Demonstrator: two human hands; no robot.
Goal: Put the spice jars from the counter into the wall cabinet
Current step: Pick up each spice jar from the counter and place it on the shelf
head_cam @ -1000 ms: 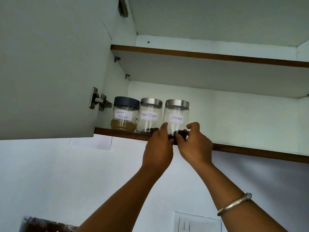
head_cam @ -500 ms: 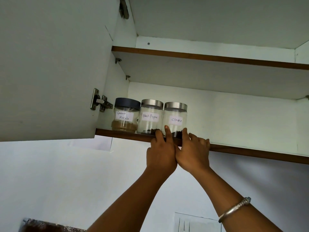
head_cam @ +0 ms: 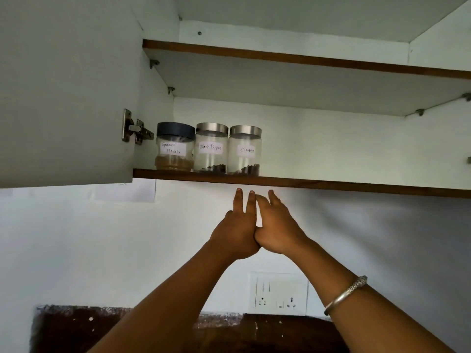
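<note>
At frame centre, left hand (head_cam: 235, 233) and right hand (head_cam: 279, 229) (sides touching) hold nothing, fingers extended, below the shelved spice jars (head_cam: 211, 149).

- Cabinet door (head_cam: 63, 85), 9 o'clock: cut off by the left and top edges.
- Upper shelf (head_cam: 305, 58) and lower shelf (head_cam: 331, 186): both run out of frame at 3 o'clock.
- Small fitting (head_cam: 469, 160) at the 3 o'clock edge: sliced by the frame; kind cannot be told.
- Garam Masala jar (head_cam: 174, 149), Black Pepper jar (head_cam: 211, 149), Cloves jar (head_cam: 245, 151): bases hidden behind the lower shelf's front lip.
- Left hand (head_cam: 235, 233), right hand (head_cam: 277, 225): backs only; palms hidden.
- Left forearm (head_cam: 165, 301), right forearm (head_cam: 382, 314): cut off at 6 o'clock.
- Dark speckled slab (head_cam: 76, 327), 6 o'clock: partly behind the arms; worktop or backsplash, cannot tell.
</note>
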